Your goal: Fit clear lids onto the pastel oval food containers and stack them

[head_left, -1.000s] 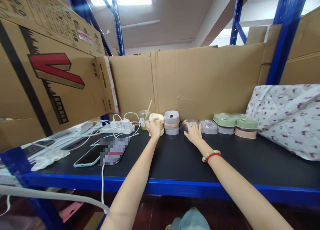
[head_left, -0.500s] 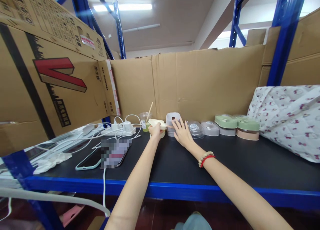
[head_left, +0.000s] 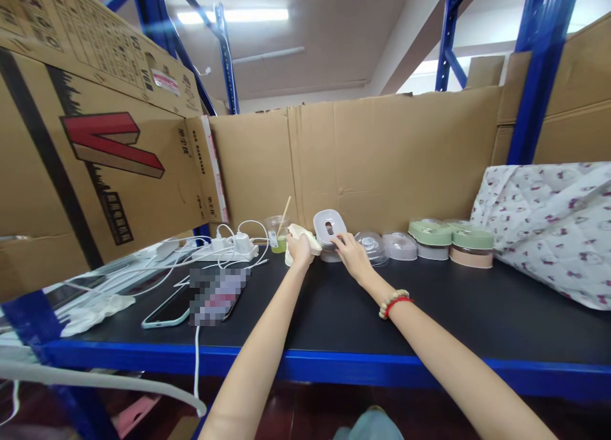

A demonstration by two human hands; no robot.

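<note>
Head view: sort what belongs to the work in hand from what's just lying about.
In use, judging by the hands:
- cream piece, in the left hand
- lilac piece, at the right hand's fingertips
- probably the clear lids and green-topped boxes

Apparently just lying about:
- phones
- power strip
- drink cup
- patterned cloth
</note>
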